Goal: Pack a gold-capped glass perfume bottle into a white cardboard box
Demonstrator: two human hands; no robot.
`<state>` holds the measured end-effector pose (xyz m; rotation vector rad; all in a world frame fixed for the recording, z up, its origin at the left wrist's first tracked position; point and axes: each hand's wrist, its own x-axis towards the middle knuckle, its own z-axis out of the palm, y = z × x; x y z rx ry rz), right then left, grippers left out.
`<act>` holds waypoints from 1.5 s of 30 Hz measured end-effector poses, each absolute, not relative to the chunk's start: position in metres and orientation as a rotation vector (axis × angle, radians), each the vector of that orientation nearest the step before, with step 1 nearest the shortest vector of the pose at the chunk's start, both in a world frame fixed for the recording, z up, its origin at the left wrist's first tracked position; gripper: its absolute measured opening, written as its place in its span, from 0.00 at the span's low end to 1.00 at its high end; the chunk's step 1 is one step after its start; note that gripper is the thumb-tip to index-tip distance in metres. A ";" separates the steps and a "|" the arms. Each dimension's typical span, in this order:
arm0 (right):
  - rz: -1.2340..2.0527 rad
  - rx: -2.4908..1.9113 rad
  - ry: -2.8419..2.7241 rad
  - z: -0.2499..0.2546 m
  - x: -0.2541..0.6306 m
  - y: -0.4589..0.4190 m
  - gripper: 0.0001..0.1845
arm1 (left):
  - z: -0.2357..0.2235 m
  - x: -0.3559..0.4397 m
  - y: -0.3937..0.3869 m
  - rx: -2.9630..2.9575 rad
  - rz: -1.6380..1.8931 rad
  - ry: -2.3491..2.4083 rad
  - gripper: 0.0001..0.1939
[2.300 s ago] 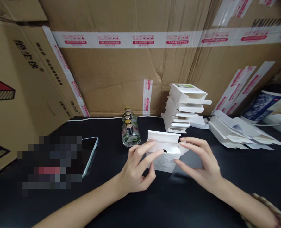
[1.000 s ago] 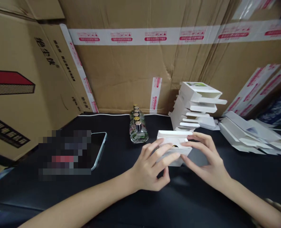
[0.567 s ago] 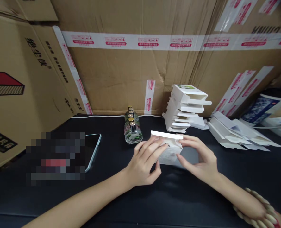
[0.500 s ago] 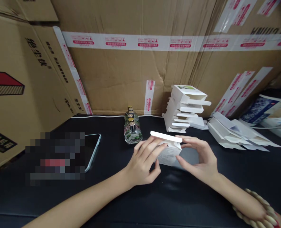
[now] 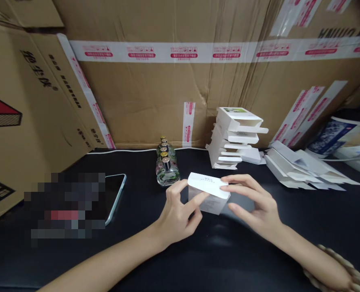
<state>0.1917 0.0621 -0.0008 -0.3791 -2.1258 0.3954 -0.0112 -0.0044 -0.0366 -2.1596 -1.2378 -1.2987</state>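
Observation:
A small white carton [image 5: 208, 194] stands on the black tabletop [image 5: 198, 251] with its top flap folded down flat. My left hand [image 5: 176, 215] grips its left side with thumb and fingers. My right hand [image 5: 254, 205] presses fingertips on the lid's right end, with its thumb near the carton's right side. Just behind and to the left stands a row of several clear glass bottles [image 5: 167, 170] with gold and silver caps.
A stack of open white cartons [image 5: 234, 140] stands at the back, with flat carton blanks [image 5: 301, 170] spread to its right. A phone [image 5: 114, 194] lies at left. Large taped cardboard boxes [image 5: 155, 85] wall in the back and left.
The carton's top flap, open and upright at first, has been folded down and now lies closed. Both hands stayed on the carton throughout.

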 end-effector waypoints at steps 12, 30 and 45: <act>0.463 -0.540 -2.015 0.004 0.185 0.056 0.12 | -0.032 -0.009 -0.006 -2.229 -1.306 -1.249 0.23; 0.541 -0.526 -2.012 -0.002 0.188 0.060 0.17 | -0.031 -0.008 -0.007 -2.268 -1.379 -1.272 0.24; 0.520 -0.492 -2.016 -0.004 0.189 0.061 0.16 | -0.027 -0.010 -0.008 -2.204 -1.410 -1.263 0.21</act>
